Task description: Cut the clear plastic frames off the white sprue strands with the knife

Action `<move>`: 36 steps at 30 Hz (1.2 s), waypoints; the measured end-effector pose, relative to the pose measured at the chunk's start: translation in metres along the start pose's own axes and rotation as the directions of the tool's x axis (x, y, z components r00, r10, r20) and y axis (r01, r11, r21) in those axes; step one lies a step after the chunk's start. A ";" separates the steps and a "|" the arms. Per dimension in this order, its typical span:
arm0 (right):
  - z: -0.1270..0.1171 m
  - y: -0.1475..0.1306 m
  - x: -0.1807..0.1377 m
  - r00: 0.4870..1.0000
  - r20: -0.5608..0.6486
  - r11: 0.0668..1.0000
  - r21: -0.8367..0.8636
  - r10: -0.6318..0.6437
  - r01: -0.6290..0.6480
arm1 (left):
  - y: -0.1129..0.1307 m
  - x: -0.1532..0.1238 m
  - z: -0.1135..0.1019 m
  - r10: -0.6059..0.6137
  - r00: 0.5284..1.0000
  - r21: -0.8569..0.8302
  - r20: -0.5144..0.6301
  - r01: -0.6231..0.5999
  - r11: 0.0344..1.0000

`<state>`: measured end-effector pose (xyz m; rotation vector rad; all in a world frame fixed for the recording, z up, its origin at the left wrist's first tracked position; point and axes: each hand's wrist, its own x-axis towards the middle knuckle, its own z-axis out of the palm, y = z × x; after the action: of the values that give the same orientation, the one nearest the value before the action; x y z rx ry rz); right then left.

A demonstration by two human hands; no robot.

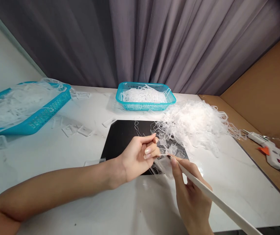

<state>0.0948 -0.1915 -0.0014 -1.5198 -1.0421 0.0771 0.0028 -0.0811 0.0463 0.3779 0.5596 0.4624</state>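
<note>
My left hand [140,155] hovers over the black mat [122,137] with its fingers curled and pinched on a small clear plastic piece [163,163]. Close beside it, my right hand [190,192] grips a long white pen-like tool [210,194], whose tip touches that clear piece. Several small clear square pieces [165,145] lie on the mat just beyond my fingers. A big heap of white plastic trimmings [194,125] spreads over the mat's right side and the table.
A small teal basket [143,106] of white trimmings stands behind the mat. A larger teal basket [39,116] with clear pieces sits at the left, loose clear pieces [77,130] near it. A white glue gun [268,148] lies right, by cardboard [267,88].
</note>
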 end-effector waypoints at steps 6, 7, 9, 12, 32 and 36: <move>-0.001 0.003 0.001 0.998 0.016 0.998 -0.021 -0.066 0.067 | 0.002 -0.003 0.005 -0.022 1.000 0.016 0.020 0.022 1.000; -0.001 0.004 0.001 0.996 0.024 0.996 -0.022 -0.082 0.083 | 0.002 -0.003 0.004 -0.026 0.999 0.017 0.022 0.026 1.000; -0.003 0.006 0.002 0.993 0.039 0.993 -0.031 -0.115 0.117 | 0.001 -0.002 0.003 -0.029 0.999 0.028 0.015 0.029 0.999; -0.006 0.008 0.003 0.984 0.070 0.985 -0.027 -0.165 0.168 | 0.002 0.003 -0.003 -0.054 0.998 0.101 -0.019 0.055 0.993; -0.031 0.013 0.014 0.939 0.263 0.973 0.006 -0.224 0.230 | -0.001 -0.001 -0.001 0.307 0.923 0.971 0.231 -0.236 -0.020; -0.026 0.014 0.014 0.906 0.211 0.923 -0.039 -0.366 0.382 | -0.006 -0.006 0.002 0.261 0.947 0.980 0.186 -0.198 0.020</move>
<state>0.1259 -0.2008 0.0010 -1.3760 -1.5003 -0.0843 0.0008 -0.0893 0.0477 1.9329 0.8247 0.3083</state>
